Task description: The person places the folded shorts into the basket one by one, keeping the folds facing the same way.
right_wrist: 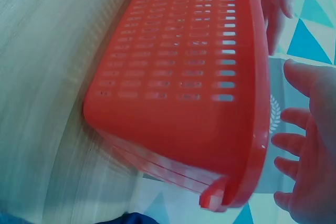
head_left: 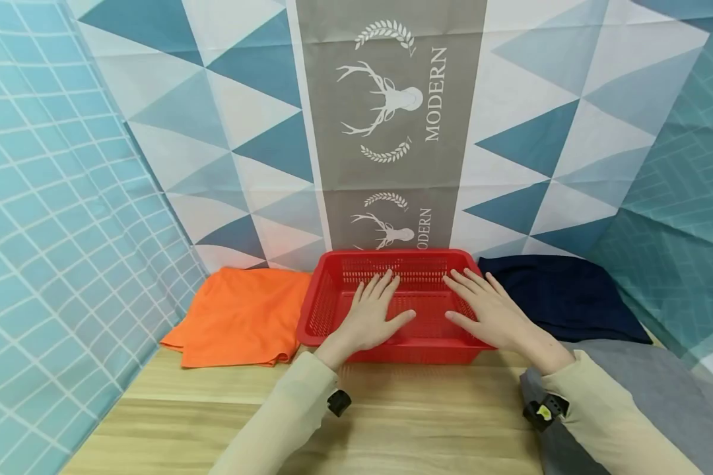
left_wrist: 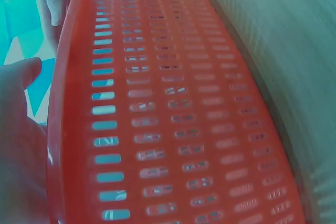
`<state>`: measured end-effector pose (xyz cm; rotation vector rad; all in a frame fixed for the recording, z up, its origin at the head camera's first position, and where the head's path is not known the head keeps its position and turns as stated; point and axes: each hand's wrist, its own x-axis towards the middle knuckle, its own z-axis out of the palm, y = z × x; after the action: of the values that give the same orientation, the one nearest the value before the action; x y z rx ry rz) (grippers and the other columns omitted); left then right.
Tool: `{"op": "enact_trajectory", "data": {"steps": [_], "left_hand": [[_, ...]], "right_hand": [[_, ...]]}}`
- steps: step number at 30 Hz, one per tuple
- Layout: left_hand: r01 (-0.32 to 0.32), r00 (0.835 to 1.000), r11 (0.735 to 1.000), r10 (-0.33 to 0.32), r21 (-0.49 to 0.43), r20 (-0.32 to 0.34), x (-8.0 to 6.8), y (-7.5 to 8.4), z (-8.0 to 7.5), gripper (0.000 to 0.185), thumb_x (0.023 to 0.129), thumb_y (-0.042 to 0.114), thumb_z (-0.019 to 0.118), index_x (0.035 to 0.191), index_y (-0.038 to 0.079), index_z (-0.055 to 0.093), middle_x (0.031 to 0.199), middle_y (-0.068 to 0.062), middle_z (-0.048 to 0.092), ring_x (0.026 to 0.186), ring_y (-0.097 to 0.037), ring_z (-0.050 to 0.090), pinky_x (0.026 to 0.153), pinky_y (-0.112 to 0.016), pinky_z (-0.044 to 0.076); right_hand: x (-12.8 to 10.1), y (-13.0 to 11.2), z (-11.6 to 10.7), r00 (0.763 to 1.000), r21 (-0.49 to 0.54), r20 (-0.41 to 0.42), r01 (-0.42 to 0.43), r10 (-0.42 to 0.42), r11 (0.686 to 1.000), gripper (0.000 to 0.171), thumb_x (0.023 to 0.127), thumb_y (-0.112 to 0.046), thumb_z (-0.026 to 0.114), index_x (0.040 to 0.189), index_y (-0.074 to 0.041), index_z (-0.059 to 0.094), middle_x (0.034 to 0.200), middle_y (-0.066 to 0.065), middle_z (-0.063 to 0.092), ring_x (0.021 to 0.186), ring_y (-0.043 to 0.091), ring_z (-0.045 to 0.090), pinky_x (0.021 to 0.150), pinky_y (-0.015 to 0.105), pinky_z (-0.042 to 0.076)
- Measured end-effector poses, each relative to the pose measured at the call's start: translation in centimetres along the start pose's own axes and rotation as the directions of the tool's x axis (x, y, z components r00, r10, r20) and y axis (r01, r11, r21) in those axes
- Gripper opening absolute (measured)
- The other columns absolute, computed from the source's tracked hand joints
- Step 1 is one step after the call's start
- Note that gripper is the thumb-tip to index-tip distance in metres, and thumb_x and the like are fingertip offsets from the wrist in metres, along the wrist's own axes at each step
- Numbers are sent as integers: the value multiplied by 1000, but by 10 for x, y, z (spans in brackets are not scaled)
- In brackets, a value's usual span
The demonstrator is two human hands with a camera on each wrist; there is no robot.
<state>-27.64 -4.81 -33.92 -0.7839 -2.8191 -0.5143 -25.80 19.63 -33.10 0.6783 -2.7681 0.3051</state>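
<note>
Red plastic basket [head_left: 407,264]: rectangular, slotted perforated walls, stands on the wood-grain table [head_left: 392,422] against the patterned backdrop, between the folded orange cloth [head_left: 243,316] and the dark navy cloth [head_left: 564,297]. No contents visible. Left hand [head_left: 371,313] and right hand [head_left: 490,310] are spread flat over its open top, fingers straight, gripping nothing.
</note>
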Motion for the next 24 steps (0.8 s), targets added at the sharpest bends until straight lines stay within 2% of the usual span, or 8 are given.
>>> {"op": "enact_trajectory", "data": {"steps": [4, 10, 20, 24], "left_hand": [[-11, 1000, 1000, 11, -24, 6, -7, 2, 3, 73, 87, 56, 41, 146, 16, 22, 152, -2, 17, 139, -28, 13, 110, -51, 8], [-40, 999, 999, 40, -2, 33, -16, 11, 8, 71, 87, 57, 40, 144, 18, 26, 152, -2, 18, 139, -26, 14, 111, -50, 9], [-103, 994, 994, 102, 24, 43, -16, 31, 13, 73, 87, 61, 38, 145, 18, 25, 152, 1, 15, 139, -24, 16, 112, -45, 7], [-125, 992, 991, 124, 37, 39, -16, 37, 14, 73, 87, 61, 38, 144, 17, 26, 152, 1, 16, 138, -23, 18, 112, -46, 11]], "right_hand": [[-5, 0, 1, 1000, 13, 4, 5, -5, 1000, 66, 87, -45, 54, 142, -14, 33, 147, 11, 29, 136, 33, 19, 110, 52, 3], [-18, 4, 0, 1000, 16, -15, 11, -11, 1000, 66, 87, -44, 53, 141, -12, 34, 146, 13, 31, 135, 33, 20, 109, 52, 5], [-43, 18, -22, 996, 30, -87, 19, -16, 999, 65, 88, -42, 54, 141, -10, 34, 143, 18, 33, 132, 37, 22, 111, 48, -1], [-51, 23, -28, 996, 17, -93, 16, -15, 1000, 66, 88, -42, 54, 142, -11, 31, 143, 18, 33, 134, 35, 21, 111, 46, -5]]}}
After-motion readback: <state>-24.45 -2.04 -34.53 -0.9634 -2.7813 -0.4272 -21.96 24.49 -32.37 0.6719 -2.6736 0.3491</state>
